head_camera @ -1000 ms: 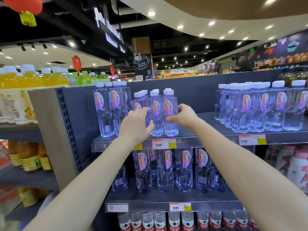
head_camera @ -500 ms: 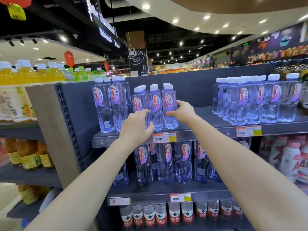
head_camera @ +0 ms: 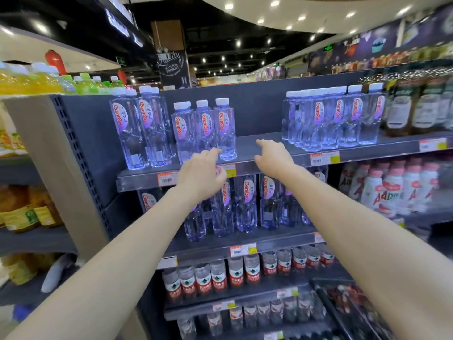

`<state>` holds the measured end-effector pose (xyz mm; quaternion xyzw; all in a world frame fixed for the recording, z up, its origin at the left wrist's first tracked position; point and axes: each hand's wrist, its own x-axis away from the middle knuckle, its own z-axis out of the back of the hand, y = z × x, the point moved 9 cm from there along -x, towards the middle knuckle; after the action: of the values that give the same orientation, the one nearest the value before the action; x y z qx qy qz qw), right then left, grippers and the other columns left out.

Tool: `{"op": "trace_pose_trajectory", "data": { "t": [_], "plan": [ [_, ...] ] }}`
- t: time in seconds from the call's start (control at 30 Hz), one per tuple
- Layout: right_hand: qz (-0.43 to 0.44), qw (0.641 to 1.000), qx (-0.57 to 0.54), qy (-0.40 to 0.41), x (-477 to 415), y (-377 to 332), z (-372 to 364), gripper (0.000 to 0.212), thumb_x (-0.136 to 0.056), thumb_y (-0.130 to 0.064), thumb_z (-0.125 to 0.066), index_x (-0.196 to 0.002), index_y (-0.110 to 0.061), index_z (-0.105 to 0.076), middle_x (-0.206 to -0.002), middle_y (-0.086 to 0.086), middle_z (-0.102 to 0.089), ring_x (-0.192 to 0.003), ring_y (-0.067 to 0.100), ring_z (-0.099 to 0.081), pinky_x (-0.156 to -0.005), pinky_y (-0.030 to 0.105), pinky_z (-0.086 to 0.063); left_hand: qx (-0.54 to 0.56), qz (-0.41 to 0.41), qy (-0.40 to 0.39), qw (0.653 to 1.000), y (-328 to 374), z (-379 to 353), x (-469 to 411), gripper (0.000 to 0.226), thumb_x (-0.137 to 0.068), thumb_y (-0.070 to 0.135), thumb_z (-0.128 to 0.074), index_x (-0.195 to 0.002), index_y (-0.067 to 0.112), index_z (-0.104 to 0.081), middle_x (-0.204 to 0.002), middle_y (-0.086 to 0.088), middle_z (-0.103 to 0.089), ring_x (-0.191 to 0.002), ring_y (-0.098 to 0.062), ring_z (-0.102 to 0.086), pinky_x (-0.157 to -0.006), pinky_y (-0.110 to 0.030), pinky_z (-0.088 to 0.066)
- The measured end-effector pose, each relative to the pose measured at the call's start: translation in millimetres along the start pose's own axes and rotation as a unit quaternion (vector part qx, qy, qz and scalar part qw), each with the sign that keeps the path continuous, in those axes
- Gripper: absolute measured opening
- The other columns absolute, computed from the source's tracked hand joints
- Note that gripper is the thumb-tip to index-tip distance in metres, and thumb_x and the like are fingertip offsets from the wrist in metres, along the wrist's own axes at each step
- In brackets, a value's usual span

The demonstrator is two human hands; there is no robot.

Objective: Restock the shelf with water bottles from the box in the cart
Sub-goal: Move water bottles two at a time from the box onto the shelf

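Both empty with fingers relaxed, a person's left hand (head_camera: 201,174) and right hand (head_camera: 273,155) hover at the top shelf (head_camera: 245,146), where three water bottles (head_camera: 203,130) stand in a row; the bare gap beside them suggests restocking is unfinished

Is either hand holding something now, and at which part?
Nothing is held. The left hand hovers loosely open before the bases of the three short water bottles; the right hand is open over the shelf.
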<state>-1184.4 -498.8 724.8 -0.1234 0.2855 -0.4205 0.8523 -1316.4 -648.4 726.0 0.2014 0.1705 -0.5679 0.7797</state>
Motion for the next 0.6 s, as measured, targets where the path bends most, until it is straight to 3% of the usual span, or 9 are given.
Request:
{"op": "trace_pose_trajectory", "data": {
  "t": [0.17, 0.3, 0.4, 0.53, 0.6],
  "plan": [
    [-0.014, 1.0, 0.026, 0.002, 62.4, 50.0, 36.5, 0.056, -0.097, -0.02, -0.053, -0.153, -0.016, -0.045, -0.148, 0.012, -0.055, -0.135, 0.033, -0.049, -0.104, 0.043, -0.048, 0.026, -0.036, -0.001, 0.999, 78.5, -3.1, 20.3, 0.054, -0.101, 0.035, -0.053, -0.151, 0.017, -0.046, -0.134, -0.013, -0.063, -0.124, -0.037, -0.056, -0.094, -0.045, -0.049],
    [-0.033, 0.998, 0.057, -0.004, 130.6, 112.6, 80.2, 0.044, -0.094, -0.021, -0.054, -0.138, -0.014, -0.058, -0.132, 0.014, -0.065, -0.118, 0.034, -0.061, -0.094, 0.042, -0.054, 0.05, -0.064, -0.008, 0.997, 167.2, -11.5, 48.7, 0.051, -0.097, 0.034, -0.054, -0.145, 0.016, -0.052, -0.13, -0.014, -0.065, -0.121, -0.038, -0.058, -0.097, -0.046, -0.05],
    [-0.062, 0.994, 0.088, -0.026, 198.7, 171.0, 116.5, 0.051, -0.098, -0.02, -0.053, -0.148, -0.012, -0.05, -0.144, 0.012, -0.057, -0.129, 0.036, -0.054, -0.096, 0.042, -0.052, 0.068, -0.091, -0.026, 0.993, 246.8, -24.6, 78.9, 0.049, -0.095, 0.033, -0.055, -0.141, 0.017, -0.054, -0.128, -0.013, -0.065, -0.12, -0.039, -0.058, -0.095, -0.047, -0.051],
    [-0.116, 0.981, 0.146, -0.06, 283.0, 256.4, 158.7, 0.033, -0.096, -0.015, -0.052, -0.127, -0.008, -0.06, -0.125, 0.016, -0.066, -0.102, 0.034, -0.065, -0.073, 0.04, -0.056, 0.074, -0.142, -0.061, 0.985, 361.3, -52.0, 122.7, 0.051, -0.098, 0.038, -0.055, -0.144, 0.015, -0.051, -0.13, -0.016, -0.062, -0.117, -0.039, -0.058, -0.091, -0.047, -0.052],
    [-0.144, 0.973, 0.163, -0.071, 322.1, 295.4, 180.1, 0.039, -0.1, -0.017, -0.051, -0.138, -0.009, -0.056, -0.134, 0.014, -0.061, -0.109, 0.033, -0.063, -0.077, 0.041, -0.056, 0.074, -0.169, -0.079, 0.98, 415.4, -65.2, 143.4, 0.053, -0.099, 0.04, -0.053, -0.144, 0.012, -0.05, -0.131, -0.016, -0.061, -0.117, -0.039, -0.057, -0.091, -0.047, -0.053]
  ]
}}
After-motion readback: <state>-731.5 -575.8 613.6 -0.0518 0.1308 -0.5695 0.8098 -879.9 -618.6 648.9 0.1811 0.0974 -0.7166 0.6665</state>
